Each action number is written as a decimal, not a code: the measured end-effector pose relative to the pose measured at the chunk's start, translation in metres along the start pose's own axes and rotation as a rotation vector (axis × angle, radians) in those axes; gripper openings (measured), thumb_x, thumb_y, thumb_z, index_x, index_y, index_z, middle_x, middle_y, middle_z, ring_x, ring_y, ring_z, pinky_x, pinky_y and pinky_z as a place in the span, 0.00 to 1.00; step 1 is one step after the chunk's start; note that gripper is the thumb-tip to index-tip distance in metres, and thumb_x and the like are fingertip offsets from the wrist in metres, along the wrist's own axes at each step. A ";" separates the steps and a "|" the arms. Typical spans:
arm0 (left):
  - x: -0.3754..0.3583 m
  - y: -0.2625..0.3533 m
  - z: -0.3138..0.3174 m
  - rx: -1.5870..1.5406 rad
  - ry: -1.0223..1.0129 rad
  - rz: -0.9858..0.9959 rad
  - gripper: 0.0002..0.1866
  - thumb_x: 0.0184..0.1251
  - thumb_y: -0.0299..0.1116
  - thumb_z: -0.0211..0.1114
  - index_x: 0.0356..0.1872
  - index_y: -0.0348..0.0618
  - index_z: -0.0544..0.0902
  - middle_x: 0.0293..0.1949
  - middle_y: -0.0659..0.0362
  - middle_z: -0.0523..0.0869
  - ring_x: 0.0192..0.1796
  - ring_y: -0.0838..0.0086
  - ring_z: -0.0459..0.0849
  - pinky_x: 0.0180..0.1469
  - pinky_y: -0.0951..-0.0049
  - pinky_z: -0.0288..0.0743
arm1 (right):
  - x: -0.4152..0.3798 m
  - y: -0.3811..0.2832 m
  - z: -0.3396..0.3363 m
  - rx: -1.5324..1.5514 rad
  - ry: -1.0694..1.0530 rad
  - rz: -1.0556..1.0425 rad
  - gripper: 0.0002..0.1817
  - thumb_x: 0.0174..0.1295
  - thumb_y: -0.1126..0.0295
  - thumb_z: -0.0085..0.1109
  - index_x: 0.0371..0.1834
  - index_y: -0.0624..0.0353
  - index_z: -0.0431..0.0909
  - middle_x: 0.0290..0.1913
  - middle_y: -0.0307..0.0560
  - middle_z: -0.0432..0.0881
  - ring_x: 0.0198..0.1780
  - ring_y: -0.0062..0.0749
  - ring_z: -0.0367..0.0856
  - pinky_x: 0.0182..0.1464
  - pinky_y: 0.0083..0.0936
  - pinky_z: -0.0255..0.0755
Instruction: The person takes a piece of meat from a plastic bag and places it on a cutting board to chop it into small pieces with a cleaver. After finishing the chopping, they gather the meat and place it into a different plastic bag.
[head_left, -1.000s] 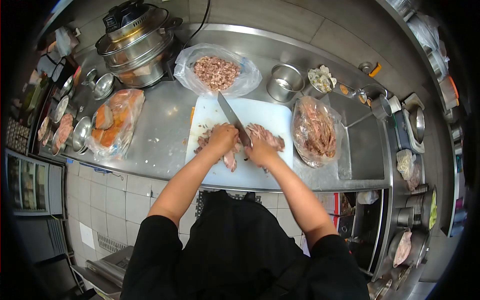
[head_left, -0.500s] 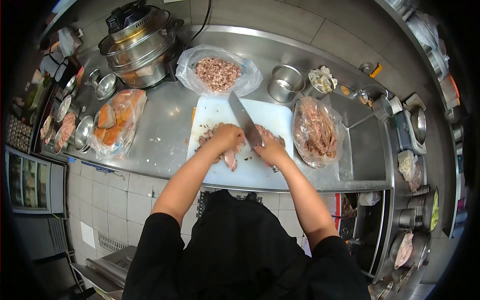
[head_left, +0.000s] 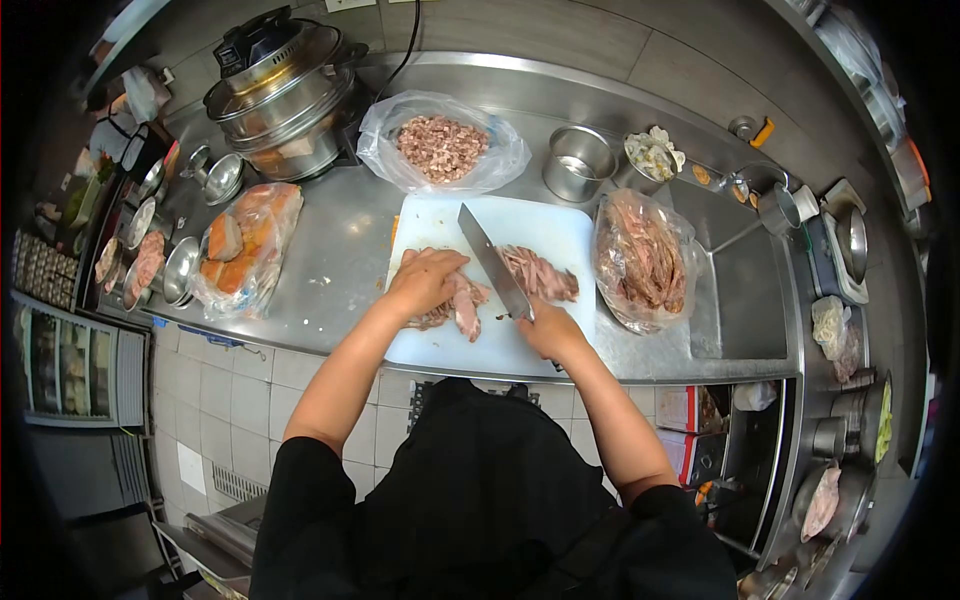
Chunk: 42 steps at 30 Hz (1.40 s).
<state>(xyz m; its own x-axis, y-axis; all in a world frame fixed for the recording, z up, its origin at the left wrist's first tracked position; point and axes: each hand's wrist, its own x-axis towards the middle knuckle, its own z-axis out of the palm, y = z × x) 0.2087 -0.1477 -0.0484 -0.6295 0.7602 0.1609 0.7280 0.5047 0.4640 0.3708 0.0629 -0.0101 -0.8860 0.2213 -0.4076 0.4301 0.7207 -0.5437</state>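
My right hand [head_left: 552, 331] is wrapped round the handle of a large kitchen knife [head_left: 492, 258], its broad blade pointing away and to the left over the white cutting board [head_left: 430, 347]. Right of the blade lies a pile of meat strips [head_left: 538, 275]. My left hand [head_left: 424, 281] rests with fingers stretched out on more meat at the board's left side. Partly hidden under that hand are cut pieces, and a longer pale piece of meat [head_left: 466, 308] sticks out toward me.
Behind the board is a plastic bag of diced meat [head_left: 442, 148], with a steel pot [head_left: 579, 165] beside it. Bagged meat [head_left: 642, 262] stands right, near the sink [head_left: 748, 300]. Bagged orange-skinned slabs [head_left: 246, 250] lie left. Another person [head_left: 118, 135] is at far left.
My left hand has moved left and flattened out on the meat. The knife has shifted slightly toward me, and the strips to its right show more fully.
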 end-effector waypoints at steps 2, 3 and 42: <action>0.003 0.007 -0.005 0.003 -0.077 -0.021 0.24 0.57 0.32 0.67 0.58 0.50 0.83 0.56 0.59 0.86 0.62 0.65 0.77 0.61 0.59 0.62 | 0.001 0.000 0.001 -0.006 -0.005 0.000 0.20 0.66 0.61 0.55 0.57 0.61 0.75 0.43 0.67 0.85 0.47 0.59 0.85 0.52 0.48 0.76; 0.005 0.008 -0.007 0.004 -0.075 -0.020 0.24 0.57 0.32 0.67 0.58 0.50 0.83 0.56 0.59 0.86 0.62 0.65 0.77 0.61 0.59 0.62 | 0.001 -0.001 0.000 -0.011 -0.010 0.002 0.20 0.66 0.61 0.55 0.58 0.61 0.75 0.42 0.66 0.86 0.46 0.59 0.85 0.52 0.47 0.76; 0.010 0.017 0.031 -0.001 0.092 0.018 0.05 0.63 0.33 0.66 0.36 0.48 0.88 0.39 0.60 0.81 0.51 0.62 0.78 0.51 0.61 0.65 | -0.029 -0.012 -0.045 -0.370 -0.060 -0.131 0.16 0.67 0.60 0.57 0.51 0.58 0.75 0.42 0.60 0.86 0.47 0.57 0.84 0.50 0.50 0.75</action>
<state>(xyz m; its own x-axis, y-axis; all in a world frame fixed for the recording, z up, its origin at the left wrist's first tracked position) 0.2231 -0.1183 -0.0661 -0.6390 0.7280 0.2484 0.7389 0.4911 0.4614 0.3837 0.0774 0.0407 -0.9127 0.0813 -0.4004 0.2133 0.9307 -0.2972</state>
